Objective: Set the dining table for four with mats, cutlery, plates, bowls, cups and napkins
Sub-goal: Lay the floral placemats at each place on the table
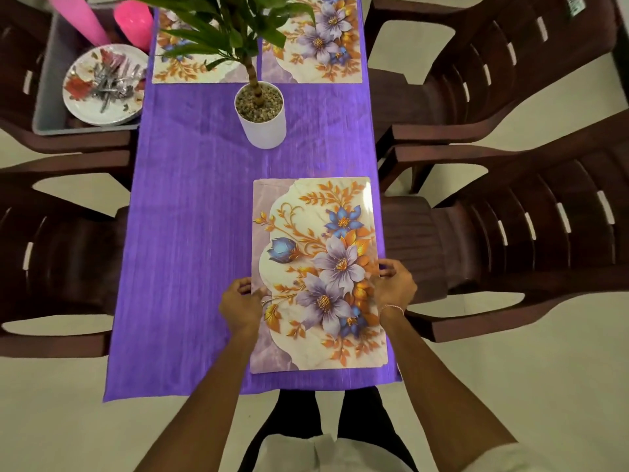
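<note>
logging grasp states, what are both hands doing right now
Left hand: pinches the left edge of the near floral mat.
Right hand: grips the mat's right edge.

Narrow dining table with four brown chairs on a pale floor
A long table (386, 378) under a purple cloth (190, 233) runs near to far through the middle. Dark brown slatted plastic armchairs stand close along both sides: the far right chair (493, 63), the near right chair (531, 240), the near left chair (58, 264) and the far left chair (17, 69). A white plant pot (263, 131) stands on the cloth toward the far end. The floor (510, 386) is plain cream, evenly lit
</note>
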`<state>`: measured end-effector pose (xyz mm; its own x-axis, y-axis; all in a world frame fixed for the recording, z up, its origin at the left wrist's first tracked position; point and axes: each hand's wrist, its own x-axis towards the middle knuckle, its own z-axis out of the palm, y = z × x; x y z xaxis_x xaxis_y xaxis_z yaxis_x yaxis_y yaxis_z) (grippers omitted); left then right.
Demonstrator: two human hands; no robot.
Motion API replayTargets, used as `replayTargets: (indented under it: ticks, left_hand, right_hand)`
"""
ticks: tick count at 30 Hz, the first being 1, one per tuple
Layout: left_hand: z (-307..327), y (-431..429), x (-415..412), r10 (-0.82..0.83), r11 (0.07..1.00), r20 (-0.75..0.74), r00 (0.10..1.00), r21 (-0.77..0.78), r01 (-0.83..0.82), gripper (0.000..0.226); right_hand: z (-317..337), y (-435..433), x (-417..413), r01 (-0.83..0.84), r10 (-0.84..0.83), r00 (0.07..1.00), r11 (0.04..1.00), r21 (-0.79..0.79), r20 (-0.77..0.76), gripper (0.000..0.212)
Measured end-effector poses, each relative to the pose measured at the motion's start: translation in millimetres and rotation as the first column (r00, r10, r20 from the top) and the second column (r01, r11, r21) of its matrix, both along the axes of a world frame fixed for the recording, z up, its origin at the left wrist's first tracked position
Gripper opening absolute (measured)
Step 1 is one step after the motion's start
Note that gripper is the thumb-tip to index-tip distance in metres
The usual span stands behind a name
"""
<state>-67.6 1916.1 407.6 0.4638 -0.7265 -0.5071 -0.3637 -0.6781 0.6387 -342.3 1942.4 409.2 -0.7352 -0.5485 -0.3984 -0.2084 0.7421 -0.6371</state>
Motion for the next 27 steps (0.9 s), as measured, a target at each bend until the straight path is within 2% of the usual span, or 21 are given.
replayTargets:
  ticks: [17, 27]
  left_hand:
    - [0.1, -2.4, -0.5, -0.023, 1.0, 0.061, 0.998, 0.0, 0.023, 0.034]
    - [-0.6, -0.4, -0.3, -0.035, 0.999, 0.046, 0.998, 0.0, 0.036, 0.032]
  right_hand:
    - [-1.9, 0.9, -1.3, -0.01, 0.01, 1.0, 0.999, -0.038, -0.011, 0.022]
    - [-6.1, 0.6, -1.3, -0.015, 0.014, 1.0, 1.0, -0.013, -0.018, 0.025]
